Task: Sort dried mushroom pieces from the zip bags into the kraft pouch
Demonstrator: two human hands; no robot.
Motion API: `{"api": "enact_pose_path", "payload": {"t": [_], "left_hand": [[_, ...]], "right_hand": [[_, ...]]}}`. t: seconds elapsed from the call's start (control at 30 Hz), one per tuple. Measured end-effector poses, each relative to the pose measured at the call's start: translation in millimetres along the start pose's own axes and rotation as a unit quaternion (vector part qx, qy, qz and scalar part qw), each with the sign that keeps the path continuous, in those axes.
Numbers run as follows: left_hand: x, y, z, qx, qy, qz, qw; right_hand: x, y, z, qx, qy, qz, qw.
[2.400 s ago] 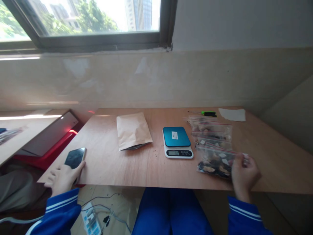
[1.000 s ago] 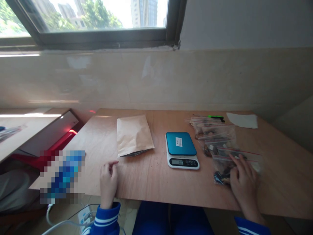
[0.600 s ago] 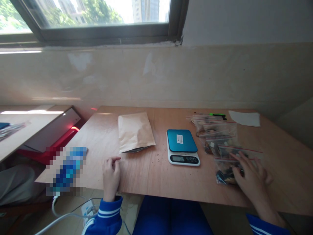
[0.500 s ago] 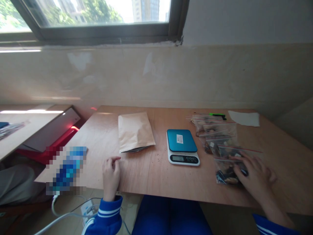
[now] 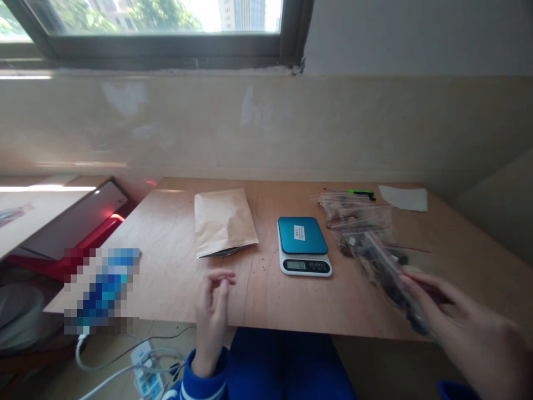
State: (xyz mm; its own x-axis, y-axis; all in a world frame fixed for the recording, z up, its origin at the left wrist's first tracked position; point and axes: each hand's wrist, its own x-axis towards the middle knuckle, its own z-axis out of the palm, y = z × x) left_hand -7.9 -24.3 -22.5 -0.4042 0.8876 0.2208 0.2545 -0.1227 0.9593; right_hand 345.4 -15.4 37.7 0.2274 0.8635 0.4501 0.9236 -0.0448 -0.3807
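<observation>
My right hand grips a clear zip-lock bag by its side, fingers and thumb closed on the plastic. This bag is tilted, lifted off the table, and has dark and brown pieces inside. Behind it, more zip-lock bags with brown contents lie overlapping. Over the table's front edge, my left hand is loosely curled, empty, with a gap between thumb and fingers. A digital scale with a blue top and white body lies between my hands. Left of it lies a brown paper pouch, its dark-lined mouth toward me.
A green and black pen-like item and a white paper sheet lie at the back right. At the left edge is a blurred-out blue object with a cable. A power strip sits on the floor below. Dark crumbs dot the tabletop.
My right hand has taken hold of the front zip-lock bag and raised it, tilting it. My left hand has moved right and its fingers have loosened slightly. The view has shifted a little.
</observation>
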Motion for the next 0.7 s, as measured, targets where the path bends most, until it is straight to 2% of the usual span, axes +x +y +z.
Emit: {"api": "enact_pose_path", "payload": {"t": [0.03,0.1,0.13,0.17,0.2,0.27,0.33,0.5,0.7], "left_hand": [[-10,12,10.9,-0.031,-0.054,-0.004,0.998],[-29,33,31.6,-0.089,-0.149,-0.024,0.984],[-36,39,40.4,-0.114,-0.188,-0.029,0.975],[-42,43,47.8,-0.129,-0.211,-0.038,0.968],[-47,45,53.5,-0.139,-0.217,-0.045,0.965],[-51,41,59.7,-0.14,-0.18,-0.067,0.971],[-53,33,60.5,-0.136,-0.142,-0.092,0.976],[-49,24,59.0,-0.102,-0.144,-0.123,0.976],[-48,23,60.8,-0.072,-0.105,-0.135,0.983]], "right_hand": [[-4,-22,3,0.021,-0.014,-0.041,0.999],[-15,-65,12,0.095,0.019,-0.083,0.992],[-22,-84,19,0.144,0.007,-0.108,0.984],[-29,-101,25,0.19,-0.041,-0.141,0.971],[-35,-114,32,0.232,-0.072,-0.159,0.957],[-47,-131,43,0.284,-0.097,-0.176,0.938],[-55,-137,51,0.308,-0.107,-0.187,0.927],[-55,-133,58,0.309,-0.13,-0.205,0.92],[-58,-132,62,0.305,-0.144,-0.209,0.918]]}}
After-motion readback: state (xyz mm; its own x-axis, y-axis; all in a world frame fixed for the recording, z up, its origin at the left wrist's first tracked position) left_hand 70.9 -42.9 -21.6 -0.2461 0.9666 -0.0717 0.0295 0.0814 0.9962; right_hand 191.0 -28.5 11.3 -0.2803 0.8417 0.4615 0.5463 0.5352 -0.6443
